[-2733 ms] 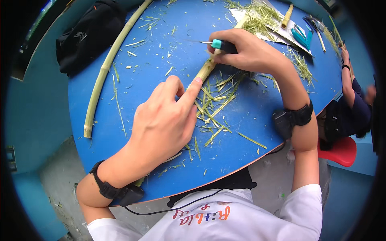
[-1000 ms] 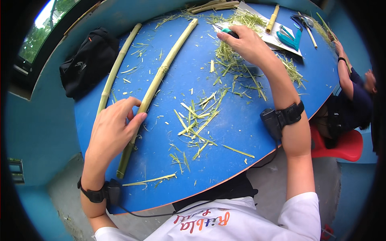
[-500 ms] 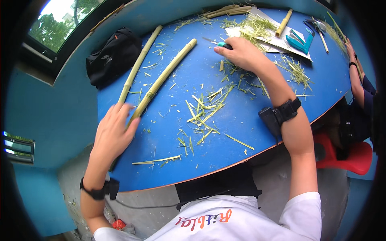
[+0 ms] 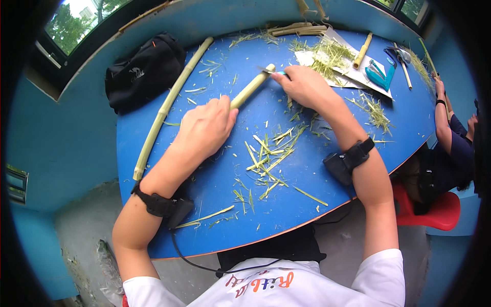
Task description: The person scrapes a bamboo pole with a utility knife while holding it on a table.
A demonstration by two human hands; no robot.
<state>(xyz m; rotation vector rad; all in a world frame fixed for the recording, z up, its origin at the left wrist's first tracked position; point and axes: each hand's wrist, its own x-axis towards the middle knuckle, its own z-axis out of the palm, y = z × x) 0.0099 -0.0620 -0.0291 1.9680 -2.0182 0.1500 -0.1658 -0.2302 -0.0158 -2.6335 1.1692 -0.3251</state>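
Observation:
My left hand (image 4: 204, 125) is wrapped round a pale green bamboo pole (image 4: 250, 91) that slants away from me over the table. The part of the pole below that hand is mostly hidden by the hand and forearm. In my right hand (image 4: 306, 88) is a small knife (image 4: 269, 70) with a teal handle, its blade lying across the pole's far end. Whether the blade bites into the pole I cannot tell. To the left of my left arm lies a second, longer bamboo pole (image 4: 166, 105).
Green shavings (image 4: 268, 161) litter the blue table (image 4: 291, 212). A black bag (image 4: 143, 71) lies at the back left. Toward the far right are white sheets, a short bamboo piece (image 4: 362, 51) and a teal tool (image 4: 381, 74). Another person's arm (image 4: 442, 115) reaches in at the right edge.
My left hand has moved up and right, taking a grip farther along the pole. The knife in my right hand has come onto the pole's far end; earlier it was apart from it.

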